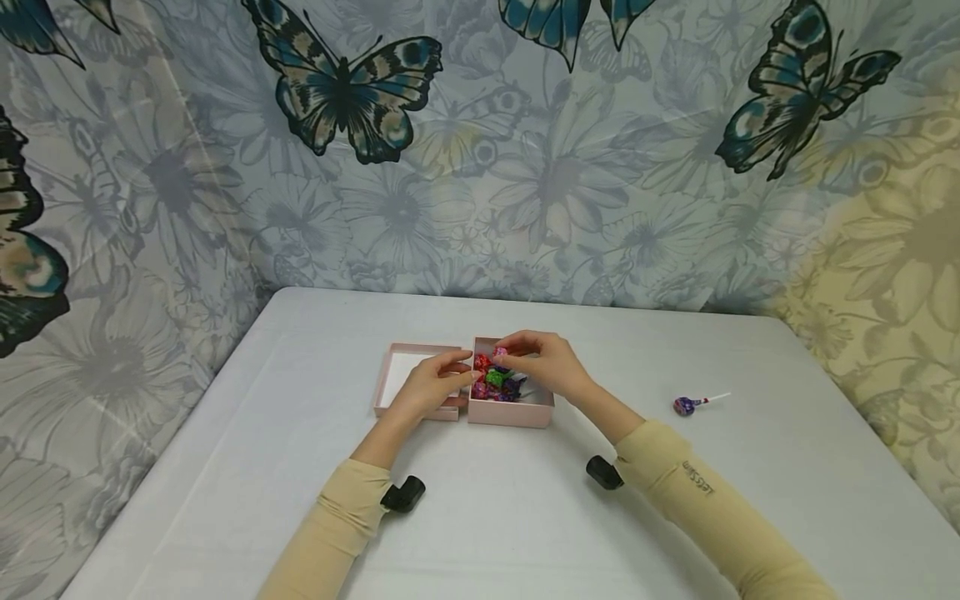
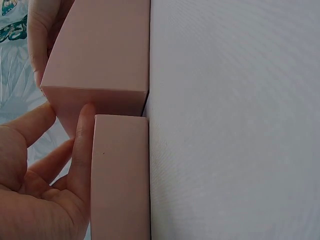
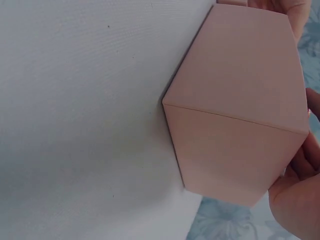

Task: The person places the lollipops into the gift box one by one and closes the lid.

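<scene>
A pink box (image 1: pixel 517 414) holds several wrapped lollipops (image 1: pixel 495 377) in red, green, pink and purple, some white sticks showing. My left hand (image 1: pixel 431 386) holds the box's left wall, with one digit against the outer side and other fingertips at the rim, seen in the left wrist view. Above the box's far part, my right hand (image 1: pixel 546 360) has thumb and forefinger around a pink-wrapped lollipop (image 1: pixel 500 352). The right wrist view shows that hand (image 3: pixel 300 195) beside the rim; the box walls hide the lollipops there.
Left of the box lies its shallow pink lid (image 1: pixel 381 387), white inside, close against it. A single purple-wrapped lollipop (image 1: pixel 684 406) lies apart on the white table (image 1: pixel 480 533) to the right. Butterfly-patterned cloth (image 1: pixel 480 208) hangs behind the table.
</scene>
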Action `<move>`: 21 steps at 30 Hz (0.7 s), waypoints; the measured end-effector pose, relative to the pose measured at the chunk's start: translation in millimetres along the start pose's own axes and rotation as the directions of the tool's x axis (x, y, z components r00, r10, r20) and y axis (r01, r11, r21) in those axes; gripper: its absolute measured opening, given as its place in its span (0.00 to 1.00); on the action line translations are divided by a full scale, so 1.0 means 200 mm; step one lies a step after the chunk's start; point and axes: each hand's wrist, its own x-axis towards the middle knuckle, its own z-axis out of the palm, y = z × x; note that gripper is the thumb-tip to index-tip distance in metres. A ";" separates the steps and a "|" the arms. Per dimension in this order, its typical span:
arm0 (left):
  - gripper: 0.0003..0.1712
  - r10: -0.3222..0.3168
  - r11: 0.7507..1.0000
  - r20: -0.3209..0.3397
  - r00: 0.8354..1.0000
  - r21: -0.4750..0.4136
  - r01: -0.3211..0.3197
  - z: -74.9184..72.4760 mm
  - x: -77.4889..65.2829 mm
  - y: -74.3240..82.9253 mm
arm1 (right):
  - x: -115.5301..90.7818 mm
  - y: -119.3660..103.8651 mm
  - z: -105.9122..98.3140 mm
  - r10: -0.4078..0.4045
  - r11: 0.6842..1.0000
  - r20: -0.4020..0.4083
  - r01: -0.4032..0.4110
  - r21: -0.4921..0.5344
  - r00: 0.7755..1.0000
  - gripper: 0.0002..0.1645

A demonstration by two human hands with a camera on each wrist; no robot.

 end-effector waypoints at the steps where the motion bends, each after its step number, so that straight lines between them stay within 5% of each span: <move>1: 0.31 0.001 1.000 -0.004 1.000 0.000 -0.001 0.00 0.01 -0.01 | 0.00 0.00 0.00 -0.021 1.000 0.002 0.021 -0.019 1.000 0.19; 14: 0.31 0.012 1.000 0.009 1.000 -0.003 -0.012 0.00 -0.01 0.01 | 0.02 0.01 0.06 -0.206 0.965 0.004 0.204 -0.166 0.979 0.15; 21: 0.31 0.012 1.000 -0.004 1.000 -0.004 -0.012 0.00 0.01 -0.02 | 0.03 0.00 0.07 -0.203 0.948 0.010 0.199 -0.246 0.979 0.16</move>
